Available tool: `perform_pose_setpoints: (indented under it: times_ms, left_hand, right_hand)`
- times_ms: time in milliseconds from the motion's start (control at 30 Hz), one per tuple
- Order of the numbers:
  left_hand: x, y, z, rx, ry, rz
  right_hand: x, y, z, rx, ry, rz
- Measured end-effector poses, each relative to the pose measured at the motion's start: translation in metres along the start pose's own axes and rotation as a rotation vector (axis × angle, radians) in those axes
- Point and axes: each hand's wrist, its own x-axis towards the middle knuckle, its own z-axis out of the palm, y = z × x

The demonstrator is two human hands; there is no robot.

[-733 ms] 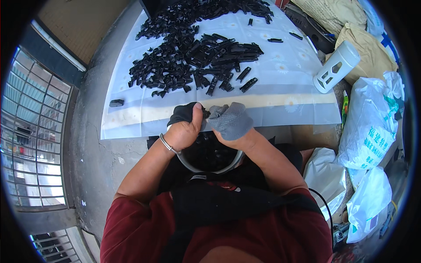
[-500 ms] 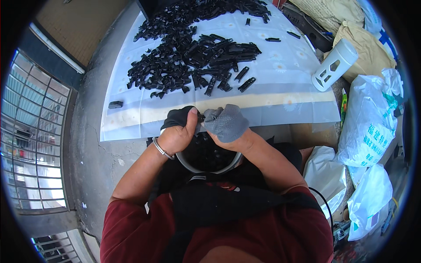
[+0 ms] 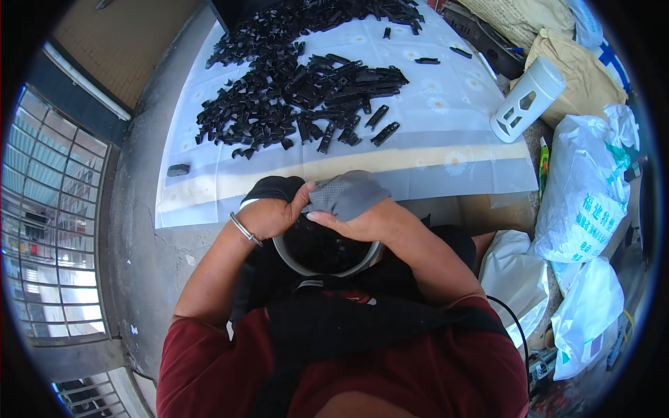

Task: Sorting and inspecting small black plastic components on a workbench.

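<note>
Left hand (image 3: 273,207), black-gloved, and right hand (image 3: 353,204), grey-gloved, curled together at the near edge of the surface (image 3: 456,125), above a bucket (image 3: 368,263); whether the hands grip anything I cannot tell; black parts (image 3: 306,90) heaped back from that edge, a dark block (image 3: 178,169) by the near left corner

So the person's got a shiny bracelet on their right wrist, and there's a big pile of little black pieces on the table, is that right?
Not quite: the head view shows the shiny bracelet on the left wrist, not the right. The pile of little black pieces is on the table, as you said.
</note>
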Motion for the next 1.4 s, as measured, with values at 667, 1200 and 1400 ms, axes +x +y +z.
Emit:
perform_pose_setpoints:
  times_ms: [667,1200,1400]
  left_hand:
    - [0.032,-0.029,0.009,-0.073,0.397,-0.237]
    - [0.011,0.009,0.037,-1.078,0.226,-0.575]
    - [0.009,0.003,0.025,-0.908,0.305,-0.340]
  right_hand:
    - [0.005,0.037,-0.024,-0.059,0.366,-0.005]
    - [0.002,0.013,0.011,0.100,0.352,0.038]
    - [0.003,0.009,-0.018,0.024,0.160,0.027]
